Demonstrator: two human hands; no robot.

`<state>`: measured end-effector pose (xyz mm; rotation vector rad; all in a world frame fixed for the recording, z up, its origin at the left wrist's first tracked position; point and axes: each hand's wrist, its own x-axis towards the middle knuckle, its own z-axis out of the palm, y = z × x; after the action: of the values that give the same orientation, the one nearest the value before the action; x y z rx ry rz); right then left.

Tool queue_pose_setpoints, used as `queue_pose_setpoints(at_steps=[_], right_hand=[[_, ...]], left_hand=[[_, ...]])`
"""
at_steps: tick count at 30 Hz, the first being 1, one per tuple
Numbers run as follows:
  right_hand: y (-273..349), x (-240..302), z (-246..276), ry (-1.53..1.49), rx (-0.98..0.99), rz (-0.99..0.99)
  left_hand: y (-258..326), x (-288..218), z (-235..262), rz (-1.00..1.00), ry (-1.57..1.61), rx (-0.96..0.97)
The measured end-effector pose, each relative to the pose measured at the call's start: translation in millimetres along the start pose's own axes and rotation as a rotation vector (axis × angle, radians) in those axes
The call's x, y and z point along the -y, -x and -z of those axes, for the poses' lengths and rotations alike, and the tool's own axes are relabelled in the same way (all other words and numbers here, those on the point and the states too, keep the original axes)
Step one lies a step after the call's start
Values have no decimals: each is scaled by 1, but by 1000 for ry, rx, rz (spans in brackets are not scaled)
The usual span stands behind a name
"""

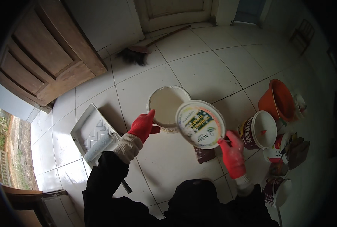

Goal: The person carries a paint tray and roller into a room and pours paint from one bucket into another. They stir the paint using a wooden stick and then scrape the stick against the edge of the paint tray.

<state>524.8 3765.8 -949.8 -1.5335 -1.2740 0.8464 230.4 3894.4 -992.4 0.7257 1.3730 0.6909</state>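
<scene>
right hand (pixel 232 154) under lid (pixel 200 124)

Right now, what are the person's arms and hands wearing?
Both hands wear red knit gloves: left hand, right hand. Each glove ends in a ribbed off-white cuff at the wrist, bulkier on the left. Above the cuffs, both forearms are in black sleeves. No markings or logos can be made out on gloves or sleeves.
</scene>
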Motion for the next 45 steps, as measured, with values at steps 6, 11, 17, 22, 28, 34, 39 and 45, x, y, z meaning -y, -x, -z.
queue_pose_setpoints(at_steps=[6,11,17,22,28,34,39,45], right_hand=[[53,-29,-1,679,-125,325],[84,-71,-44,1014,6,288],[127,-108,-89,1144,-25,70],[129,-34,-124,891,-18,-206],[84,65,-183,95,45,-631],[56,14,-239,-569,-95,-624],[51,7,-253,-840,-132,-545],[67,10,-235,-942,-84,-550]], left_hand=[[-21,10,6,-97,-71,-13],[-11,2,30,-132,-113,89],[-26,18,66,-158,-156,286],[-17,14,85,-143,-170,339],[-41,28,93,-278,-315,320],[-54,47,101,-281,-217,312],[-12,40,103,-294,-218,242],[28,34,104,-295,-173,228]])
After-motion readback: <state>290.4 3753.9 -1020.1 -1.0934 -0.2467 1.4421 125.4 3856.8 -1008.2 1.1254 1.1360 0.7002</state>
